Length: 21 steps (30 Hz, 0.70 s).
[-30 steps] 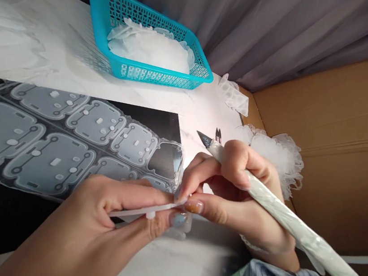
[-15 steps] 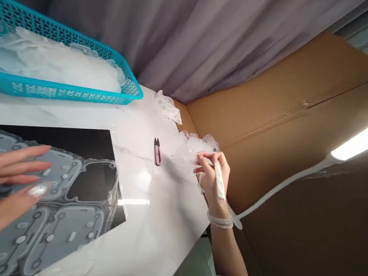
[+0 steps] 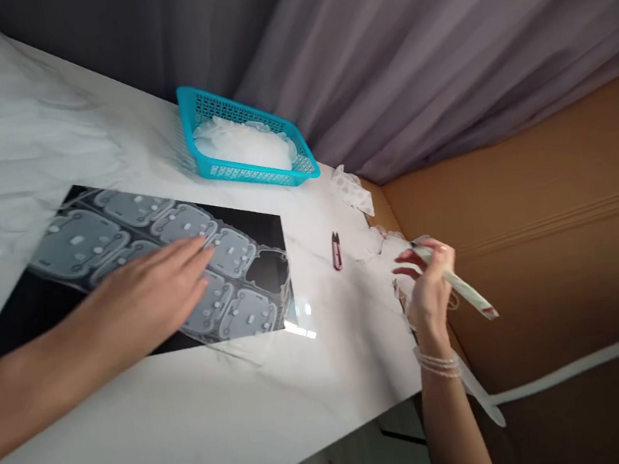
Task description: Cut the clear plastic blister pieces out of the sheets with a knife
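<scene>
Right fingers: Closed around the white-wrapped handle of a craft knife (image 3: 453, 281), with my fingertips (image 3: 404, 256) pinching it near the dark tip and the handle's far end slanting away past my hand.

Right hand: My right hand (image 3: 427, 285) is raised just above a heap of translucent trimmings (image 3: 385, 248), and I can't tell whether it touches them.

Right wrist: A beaded bracelet (image 3: 435, 364) circles it.

Left fingers: Open and slightly spread, lying flat, with the fingertips (image 3: 201, 252) on the moulded sheet.

Left hand: My left hand (image 3: 147, 295) covers the near part of a translucent moulded sheet (image 3: 232, 251).

Sheet: It lies on a black mat (image 3: 264, 230), its cells filled with small raised tabs.

Table: The marble-pattern top (image 3: 196, 407) carries the mat and everything else here.

Between my hands: Small pink thread snips (image 3: 336, 251) stand apart from both hands.

Farther off: A teal plastic basket (image 3: 246, 145) holds a pile of translucent pieces (image 3: 244, 143), and a crumpled scrap (image 3: 350, 190) lies beyond it.

Behind: A cardboard panel (image 3: 548, 269) and a grey curtain (image 3: 433, 41).
</scene>
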Each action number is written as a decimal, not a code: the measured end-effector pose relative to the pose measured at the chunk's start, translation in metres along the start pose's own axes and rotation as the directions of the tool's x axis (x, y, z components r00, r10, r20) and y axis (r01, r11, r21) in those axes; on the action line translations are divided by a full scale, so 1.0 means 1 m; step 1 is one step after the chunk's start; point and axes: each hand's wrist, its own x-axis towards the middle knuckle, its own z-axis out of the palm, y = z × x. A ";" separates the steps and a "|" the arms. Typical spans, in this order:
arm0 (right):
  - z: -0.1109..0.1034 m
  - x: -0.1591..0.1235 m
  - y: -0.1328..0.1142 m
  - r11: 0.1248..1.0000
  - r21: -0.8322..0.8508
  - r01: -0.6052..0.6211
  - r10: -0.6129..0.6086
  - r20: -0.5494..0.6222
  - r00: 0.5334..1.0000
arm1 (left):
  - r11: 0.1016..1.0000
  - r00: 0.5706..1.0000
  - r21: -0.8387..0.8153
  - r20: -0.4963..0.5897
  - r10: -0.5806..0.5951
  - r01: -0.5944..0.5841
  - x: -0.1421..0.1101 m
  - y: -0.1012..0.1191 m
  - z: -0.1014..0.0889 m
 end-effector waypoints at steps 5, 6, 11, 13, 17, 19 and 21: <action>0.072 0.005 -0.023 0.999 0.048 -0.022 0.018 0.091 0.996 | 0.963 0.995 0.248 0.034 0.097 -0.103 -0.021 0.025 0.022; 0.088 0.007 -0.028 0.998 0.060 -0.035 0.027 0.126 0.992 | 0.960 0.995 0.259 0.033 0.096 -0.102 -0.023 0.026 0.023; 0.147 0.012 -0.038 0.987 0.129 -0.098 0.048 0.345 0.937 | 0.965 0.997 0.250 -0.006 0.083 -0.079 -0.028 0.028 0.022; 0.157 0.010 -0.033 0.972 0.180 -0.152 0.079 0.361 0.929 | 0.969 0.997 0.241 -0.022 0.071 -0.063 -0.028 0.030 0.021; 0.160 0.008 -0.024 0.937 0.256 -0.237 0.148 0.326 0.934 | 0.973 0.996 0.221 -0.042 0.084 -0.072 -0.029 0.035 0.020; 0.157 0.008 -0.025 0.965 0.192 -0.180 0.109 0.329 0.938 | 0.974 0.995 0.213 -0.048 0.092 -0.080 -0.030 0.036 0.019; 0.155 0.008 -0.029 0.990 0.107 -0.089 0.047 0.343 0.938 | 0.977 0.995 0.200 -0.051 0.086 -0.074 -0.030 0.037 0.018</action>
